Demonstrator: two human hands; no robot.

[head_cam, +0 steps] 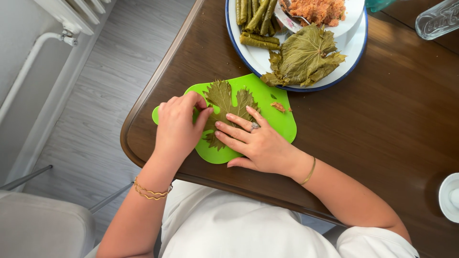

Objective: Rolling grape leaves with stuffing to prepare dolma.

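A flattened vine leaf [224, 98] lies on a bright green cutting board [275, 119] near the table's front edge. My left hand [179, 129] pinches the leaf's left edge between thumb and fingertips. My right hand [256, 143], with a ring on it, rests flat with fingers spread on the leaf's lower right part. A small bit of orange filling [278, 106] sits on the board to the right of the leaf.
A white plate with a blue rim [258, 59] at the back holds rolled stuffed leaves [256, 21], a pile of loose leaves [303, 57] and a bowl of orange rice filling [318, 10]. A glass bottle [437, 19] lies far right. A white dish [449, 197] stands at the right edge.
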